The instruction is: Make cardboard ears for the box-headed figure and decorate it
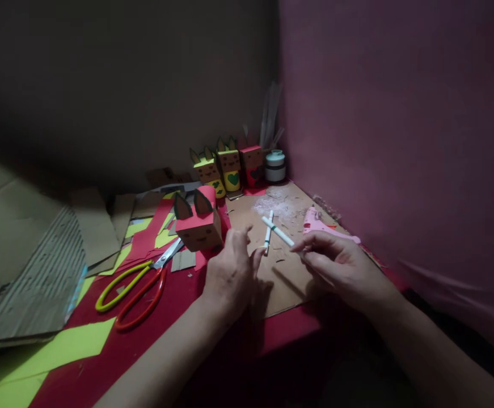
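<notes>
In my right hand [336, 263], thumb and fingers pinch the near end of a slim white stick with a dark green band [275, 228]. It slants up to the left over a cardboard sheet. A second white stick [267, 235], with a dark band near its lower end, crosses behind it. My left hand [232, 269] has its thumb tip at that stick's lower end, and its index finger is apart from the thumb. Whether the thumb presses on it I cannot tell. Left of this hand stands a cardboard box head with ears and a red top [198, 224].
Yellow- and red-handled scissors [157, 263] lie left on the red table cover. A pink glue gun [315, 221] rests at the right by the pink wall. Behind are several box figures [231, 164] and a pale blue jar [275, 164]. Cardboard [29, 272] is piled at left.
</notes>
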Demonstrator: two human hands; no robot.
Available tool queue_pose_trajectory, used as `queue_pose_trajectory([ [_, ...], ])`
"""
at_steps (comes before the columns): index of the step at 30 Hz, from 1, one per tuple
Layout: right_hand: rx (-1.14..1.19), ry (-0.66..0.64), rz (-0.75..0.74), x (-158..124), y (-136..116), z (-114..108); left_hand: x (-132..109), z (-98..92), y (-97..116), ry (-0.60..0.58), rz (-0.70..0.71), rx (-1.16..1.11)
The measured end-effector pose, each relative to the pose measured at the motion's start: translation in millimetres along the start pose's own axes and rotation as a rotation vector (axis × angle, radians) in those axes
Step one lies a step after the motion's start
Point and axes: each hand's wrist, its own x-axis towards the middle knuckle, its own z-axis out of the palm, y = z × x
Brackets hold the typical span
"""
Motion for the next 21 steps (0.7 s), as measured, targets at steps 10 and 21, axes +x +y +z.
queue_pose_trajectory([
  [10, 0.562, -0.283, 0.168, -9, -4, -13, -20, -20.3, 1, 0.010, 0.251, -0.098],
  [21, 0.146, -0.378, 0.074, -10, 10, 36, -46, -33.9, 6, -0.315, 0.153, -0.562],
])
